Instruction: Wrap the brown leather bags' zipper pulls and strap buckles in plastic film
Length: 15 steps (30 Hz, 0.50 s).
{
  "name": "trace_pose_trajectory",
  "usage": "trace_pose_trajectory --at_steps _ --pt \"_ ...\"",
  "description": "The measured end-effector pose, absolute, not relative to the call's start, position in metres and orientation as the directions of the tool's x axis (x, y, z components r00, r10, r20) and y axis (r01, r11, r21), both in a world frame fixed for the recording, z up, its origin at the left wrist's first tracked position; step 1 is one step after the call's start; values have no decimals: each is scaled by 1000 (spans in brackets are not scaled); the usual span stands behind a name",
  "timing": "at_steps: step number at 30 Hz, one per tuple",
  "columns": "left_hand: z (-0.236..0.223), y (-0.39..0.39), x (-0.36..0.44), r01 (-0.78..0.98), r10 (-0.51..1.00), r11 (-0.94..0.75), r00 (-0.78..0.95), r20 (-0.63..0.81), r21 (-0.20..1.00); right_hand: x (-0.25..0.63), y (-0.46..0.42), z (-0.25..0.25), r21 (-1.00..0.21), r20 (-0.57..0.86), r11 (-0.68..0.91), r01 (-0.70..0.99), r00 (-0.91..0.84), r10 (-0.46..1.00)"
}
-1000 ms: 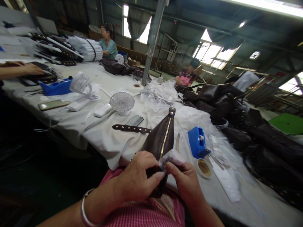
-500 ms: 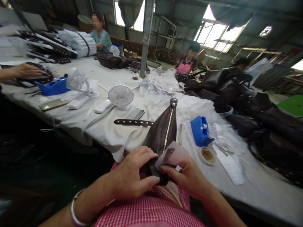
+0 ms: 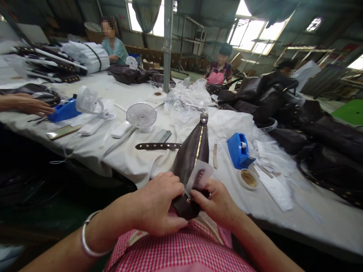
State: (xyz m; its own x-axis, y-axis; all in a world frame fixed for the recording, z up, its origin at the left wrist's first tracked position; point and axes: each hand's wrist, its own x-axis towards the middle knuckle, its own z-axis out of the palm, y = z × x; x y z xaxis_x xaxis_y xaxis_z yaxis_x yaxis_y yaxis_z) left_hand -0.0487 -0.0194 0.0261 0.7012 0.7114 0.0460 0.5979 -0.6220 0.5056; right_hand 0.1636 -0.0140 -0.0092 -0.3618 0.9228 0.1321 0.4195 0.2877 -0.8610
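A dark brown leather bag (image 3: 193, 160) with a gold zipper leans from my lap onto the table's front edge. My left hand (image 3: 157, 202) is closed round the bag's near end, a silver bangle on its wrist. My right hand (image 3: 217, 202) pinches a small translucent plastic wrap (image 3: 200, 176) against the bag beside the zipper. A studded brown strap (image 3: 157, 146) lies flat on the white cloth just left of the bag.
On the white-covered table (image 3: 127, 158) stand a blue tape dispenser (image 3: 239, 150), a tape roll (image 3: 248, 178), two small white fans (image 3: 141, 115) and a phone (image 3: 62, 131). Dark leather bags (image 3: 312, 132) are heaped at right. Another person's hand (image 3: 31, 105) rests at left; three people sit beyond.
My right hand has pulled the plastic wrap in lower against the bag, and both hands have closed tighter round its near end. The other person's hand at left moved slightly.
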Motion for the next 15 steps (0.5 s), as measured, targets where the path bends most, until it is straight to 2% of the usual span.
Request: trace_pose_trajectory --at_steps 3,6,8,11,13,15 --pt "25 -38 -41 595 699 -709 664 265 378 167 -13 -12 -858 155 287 425 -319 935" --pt "20 -54 -36 514 540 -836 704 461 192 167 -14 -14 -837 187 304 454 -284 940" --pt "18 -60 -34 471 454 -877 743 492 97 166 -16 -14 -810 214 338 479 -296 931" --pt "19 -64 -32 482 428 -876 757 493 20 164 -23 -14 -774 247 405 486 -357 901" --pt "22 -64 -30 488 415 -873 745 522 -2 164 -27 -15 -761 252 435 481 -398 882" --pt "28 -64 -30 476 421 -878 735 532 38 167 -29 -18 -756 236 442 483 -430 872"
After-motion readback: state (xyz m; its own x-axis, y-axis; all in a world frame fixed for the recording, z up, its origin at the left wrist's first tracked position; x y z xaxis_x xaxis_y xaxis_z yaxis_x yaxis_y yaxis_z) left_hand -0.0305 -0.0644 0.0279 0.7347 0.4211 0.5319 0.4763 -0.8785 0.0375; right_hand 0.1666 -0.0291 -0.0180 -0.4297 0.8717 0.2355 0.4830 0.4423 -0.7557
